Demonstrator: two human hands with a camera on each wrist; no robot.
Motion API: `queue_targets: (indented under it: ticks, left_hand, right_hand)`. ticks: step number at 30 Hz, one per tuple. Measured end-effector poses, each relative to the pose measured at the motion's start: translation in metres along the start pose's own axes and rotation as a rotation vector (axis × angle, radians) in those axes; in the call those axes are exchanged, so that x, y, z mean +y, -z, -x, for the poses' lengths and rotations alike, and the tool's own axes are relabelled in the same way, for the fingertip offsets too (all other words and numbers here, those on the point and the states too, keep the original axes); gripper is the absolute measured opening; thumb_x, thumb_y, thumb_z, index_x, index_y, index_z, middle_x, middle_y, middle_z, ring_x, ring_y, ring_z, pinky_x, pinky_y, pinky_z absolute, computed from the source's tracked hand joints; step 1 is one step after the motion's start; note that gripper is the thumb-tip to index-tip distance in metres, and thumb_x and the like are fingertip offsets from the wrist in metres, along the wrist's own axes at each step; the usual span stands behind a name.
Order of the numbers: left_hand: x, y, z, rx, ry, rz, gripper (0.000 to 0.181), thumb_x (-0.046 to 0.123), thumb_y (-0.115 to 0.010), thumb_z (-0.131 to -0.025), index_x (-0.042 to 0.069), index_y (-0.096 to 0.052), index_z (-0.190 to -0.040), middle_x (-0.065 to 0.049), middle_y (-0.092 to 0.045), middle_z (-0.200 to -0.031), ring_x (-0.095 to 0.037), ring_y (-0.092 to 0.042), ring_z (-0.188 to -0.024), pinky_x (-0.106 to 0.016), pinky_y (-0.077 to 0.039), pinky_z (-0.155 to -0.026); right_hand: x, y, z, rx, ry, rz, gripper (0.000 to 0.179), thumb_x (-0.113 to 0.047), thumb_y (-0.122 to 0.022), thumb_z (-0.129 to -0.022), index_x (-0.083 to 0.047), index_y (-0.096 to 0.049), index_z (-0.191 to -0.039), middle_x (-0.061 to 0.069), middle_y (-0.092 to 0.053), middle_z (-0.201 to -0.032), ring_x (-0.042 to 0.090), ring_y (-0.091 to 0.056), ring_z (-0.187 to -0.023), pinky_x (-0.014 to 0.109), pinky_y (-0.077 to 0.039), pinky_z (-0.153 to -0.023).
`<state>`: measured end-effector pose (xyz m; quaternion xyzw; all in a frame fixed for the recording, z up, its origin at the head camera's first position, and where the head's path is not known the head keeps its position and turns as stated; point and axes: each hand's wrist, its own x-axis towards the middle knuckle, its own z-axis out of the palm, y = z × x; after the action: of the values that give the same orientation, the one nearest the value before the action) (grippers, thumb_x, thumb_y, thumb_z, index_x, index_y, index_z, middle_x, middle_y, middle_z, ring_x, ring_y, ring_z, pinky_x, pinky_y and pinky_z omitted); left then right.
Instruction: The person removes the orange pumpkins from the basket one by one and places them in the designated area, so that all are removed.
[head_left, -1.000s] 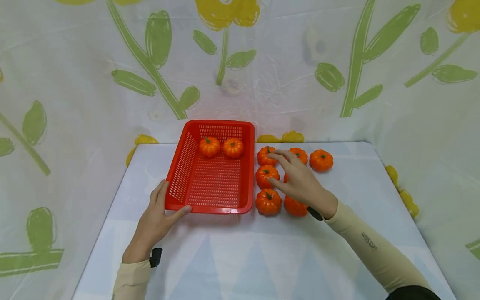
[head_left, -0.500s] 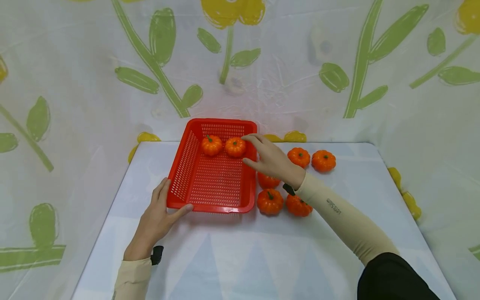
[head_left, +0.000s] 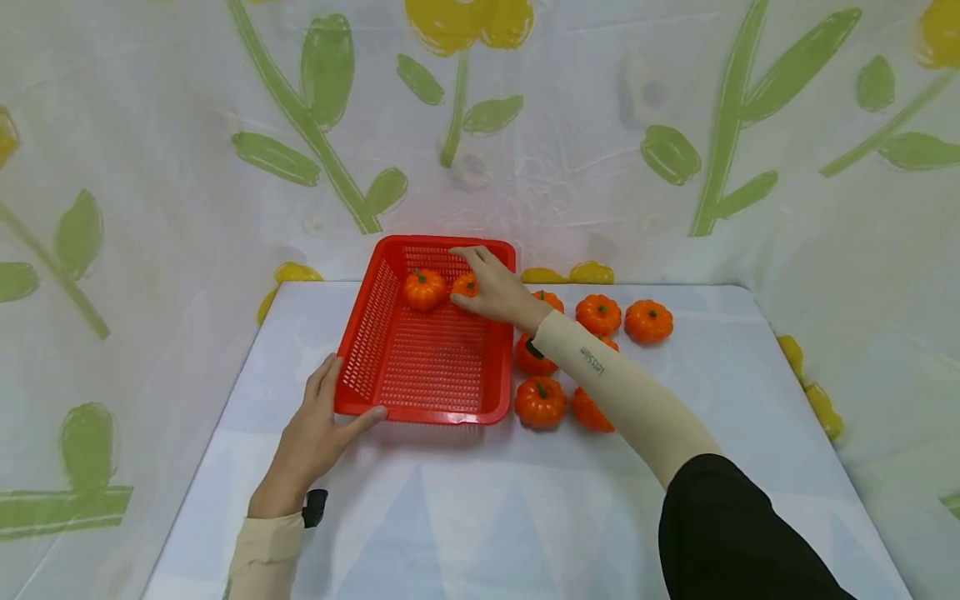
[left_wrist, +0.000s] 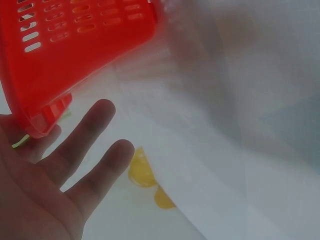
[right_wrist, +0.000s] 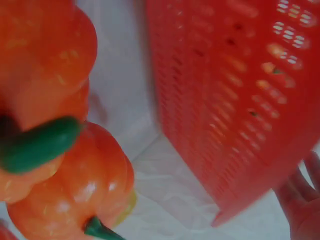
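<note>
The red plastic basket (head_left: pixel 427 408) has two small orange toy pumpkins with green stems near its far wall. The left one (head_left: pixel 424 289) is in full view; my right hand (head_left: pixel 495 287) hovers over the right one (head_left: pixel 466 285) and partly covers it. That hand's fingers and thumb are spread to either side, with no grip visible. In the right wrist view, the right hand (right_wrist: pixel 304 207) reaches past the basket's rim. At the near left corner, my left hand (head_left: pixel 318 437) rests against the basket, thumb along the front rim. The left wrist view shows its fingers (left_wrist: pixel 97 170) fairly straight.
Several more pumpkins stand on the white table (head_left: pixel 450 517) right of the basket, including a near one (head_left: pixel 541 402) and a far right one (head_left: pixel 648 322). My right forearm (head_left: pixel 630 392) passes above some of them. A flower-printed sheet (head_left: pixel 562 167) hangs behind.
My right hand has moved left from above the table pumpkins, across the basket's right rim, to the right pumpkin inside. The left hand stays at the basket's corner.
</note>
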<state>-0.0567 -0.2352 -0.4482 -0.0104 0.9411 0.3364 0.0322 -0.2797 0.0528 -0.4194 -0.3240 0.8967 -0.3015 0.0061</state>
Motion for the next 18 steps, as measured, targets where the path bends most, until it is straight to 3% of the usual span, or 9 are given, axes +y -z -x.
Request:
queue_targets:
  ticks: [7,14,18]
  left_hand:
    - [0.001,0.0,0.0,-0.007,-0.004,-0.012,0.115,0.069,-0.066,-0.086,0.019,0.001,-0.165,-0.008,-0.005,-0.169,-0.044,-0.037,-0.14,-0.069,-0.041,-0.102]
    - [-0.001,-0.001,-0.001,-0.005,-0.016,-0.016,0.113,0.069,-0.065,-0.087,0.02,0.001,-0.165,-0.005,-0.004,-0.17,-0.043,-0.04,-0.139,-0.068,-0.042,-0.101]
    - [0.0,0.0,-0.001,-0.005,-0.012,-0.023,0.113,0.069,-0.065,-0.087,0.019,0.001,-0.165,-0.006,-0.004,-0.17,-0.044,-0.04,-0.138,-0.068,-0.042,-0.1]
  right_hand:
    - [0.014,-0.014,-0.016,-0.052,-0.078,-0.011,0.075,-0.031,-0.074,-0.093,-0.013,-0.035,-0.155,0.013,-0.036,-0.153,0.027,-0.046,-0.132,0.041,-0.045,-0.106]
    - [0.018,-0.023,-0.024,-0.077,-0.144,0.101,0.075,-0.036,-0.075,-0.091,-0.017,-0.038,-0.153,0.012,-0.036,-0.154,0.028,-0.048,-0.13,0.044,-0.049,-0.101]
    - [0.018,-0.025,-0.027,-0.133,-0.166,0.202,0.078,-0.038,-0.076,-0.09,-0.016,-0.037,-0.154,0.014,-0.038,-0.153,0.031,-0.046,-0.135,0.047,-0.044,-0.107]
